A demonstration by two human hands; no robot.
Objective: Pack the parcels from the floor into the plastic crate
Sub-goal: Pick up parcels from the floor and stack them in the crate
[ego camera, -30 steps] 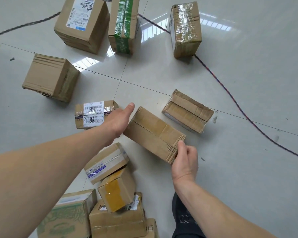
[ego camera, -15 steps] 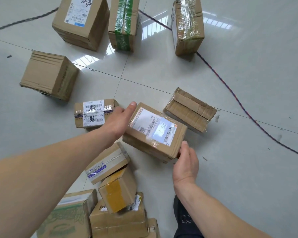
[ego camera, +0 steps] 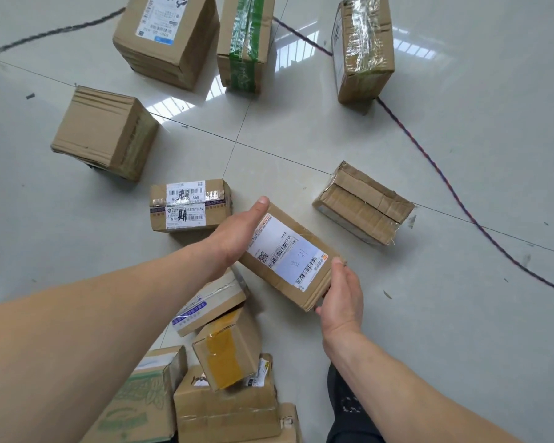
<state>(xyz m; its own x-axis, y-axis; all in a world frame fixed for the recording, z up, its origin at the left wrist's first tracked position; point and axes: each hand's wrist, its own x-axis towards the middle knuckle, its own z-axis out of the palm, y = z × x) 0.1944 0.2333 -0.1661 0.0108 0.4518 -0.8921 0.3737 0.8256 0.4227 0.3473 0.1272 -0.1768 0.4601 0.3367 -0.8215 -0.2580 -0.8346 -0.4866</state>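
Labelled parcel [ego camera: 288,255] now face-up between left hand [ego camera: 237,233] and right hand [ego camera: 341,292].

Brown cardboard parcel [ego camera: 288,257] with white barcode label, green-taped box [ego camera: 244,43], yellow-taped box [ego camera: 227,353], glossy pale-grey floor [ego camera: 461,314] — red-and-blue twisted cord [ego camera: 442,174]

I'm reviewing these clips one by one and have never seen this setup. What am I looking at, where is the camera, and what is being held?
No machine here: a person wears a wide-angle camera on the head, looking down at their own bare arms. The left hand and right hand hold a labelled parcel by opposite ends, label up. More cardboard parcels lie around on the tiled floor, such as a barcoded one and a green-taped one. A cord crosses the floor. No crate is in view.
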